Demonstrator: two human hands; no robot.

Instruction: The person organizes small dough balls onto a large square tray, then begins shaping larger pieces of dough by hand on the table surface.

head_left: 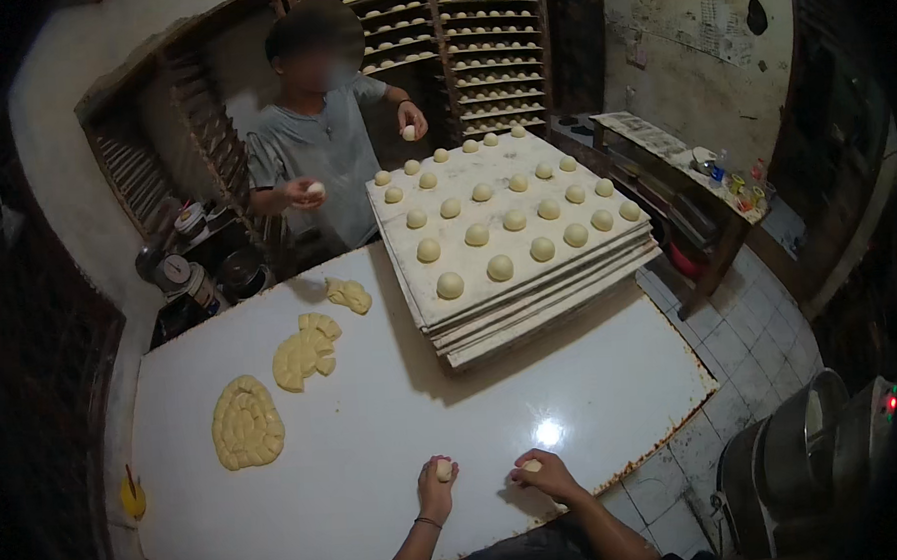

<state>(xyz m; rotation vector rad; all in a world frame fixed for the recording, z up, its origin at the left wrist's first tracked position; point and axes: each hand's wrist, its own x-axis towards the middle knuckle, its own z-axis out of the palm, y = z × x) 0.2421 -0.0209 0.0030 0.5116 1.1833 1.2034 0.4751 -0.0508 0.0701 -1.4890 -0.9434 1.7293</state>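
Note:
Near the front of the white table (376, 463), my left hand (435, 496) is closed around a small pale dough ball (444, 470), which shows between thumb and fingers. To its right, my right hand (557, 480) curls over another dough ball (532, 466), low at the tabletop. Toward the left lies a round slab of dough (248, 425) scored into pieces. Beyond it are a partly used cut slab (305, 354) and a smaller clump of dough pieces (348, 295).
A stack of floured boards (530, 301) stands at the table's far right, rows of dough balls (500, 268) on top. Across the table a person (323, 150) holds a dough ball in each hand. Loaded racks (489, 63) stand behind. A metal bowl (806, 435) sits at lower right.

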